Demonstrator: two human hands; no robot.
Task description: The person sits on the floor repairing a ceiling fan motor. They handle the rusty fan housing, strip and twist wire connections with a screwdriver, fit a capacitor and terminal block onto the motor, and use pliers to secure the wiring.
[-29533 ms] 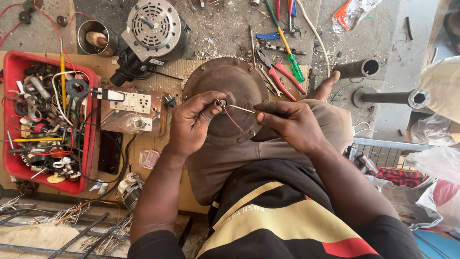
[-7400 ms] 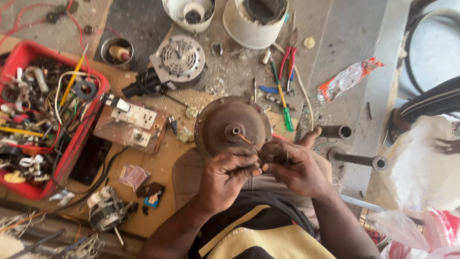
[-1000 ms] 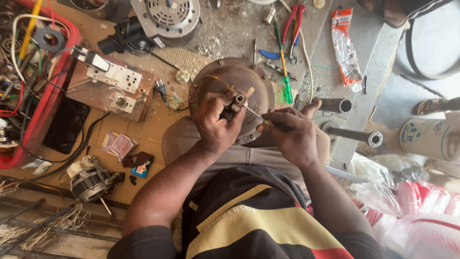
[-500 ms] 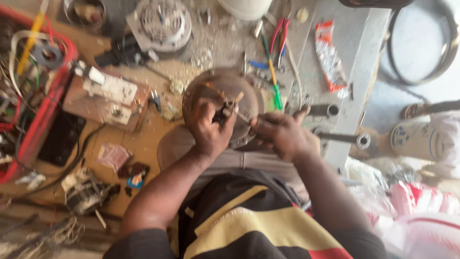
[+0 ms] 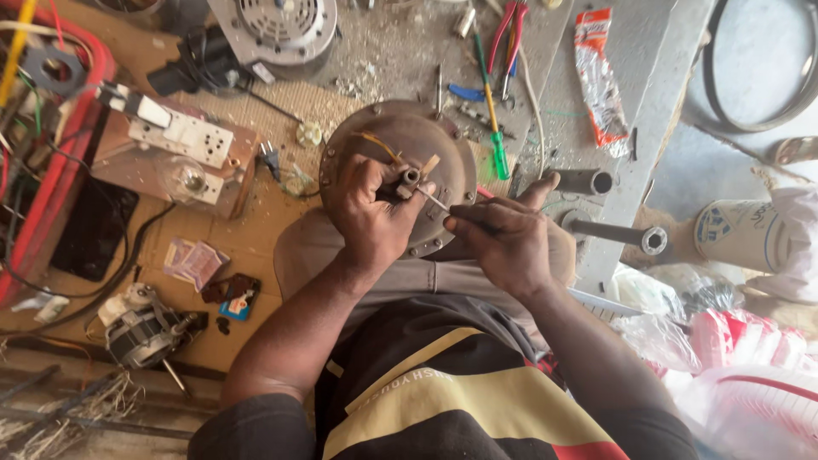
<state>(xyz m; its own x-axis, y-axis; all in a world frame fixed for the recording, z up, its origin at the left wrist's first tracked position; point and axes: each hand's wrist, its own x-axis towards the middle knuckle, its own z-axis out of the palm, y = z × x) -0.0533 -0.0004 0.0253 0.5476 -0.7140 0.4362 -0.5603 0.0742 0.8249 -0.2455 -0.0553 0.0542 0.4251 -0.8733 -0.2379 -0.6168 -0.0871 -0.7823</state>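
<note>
on the lap, the round brown fan motor housing (image 5: 399, 175) rests tilted against the knees, left hand (image 5: 371, 217) clamped around its central shaft stub (image 5: 407, 180), right hand (image 5: 503, 243) pinching a thin metal probe (image 5: 436, 200) with its tip at the shaft. housing looks like heavy, rigid cast metal, best held by the rim or hub; its yellow wire (image 5: 379, 145) is thin and fragile, so keep off it. versus half a second ago the grip is unchanged and the housing sits slightly more central; further out, the green screwdriver (image 5: 492, 128) and red pliers (image 5: 509, 25) lie untouched.
</note>
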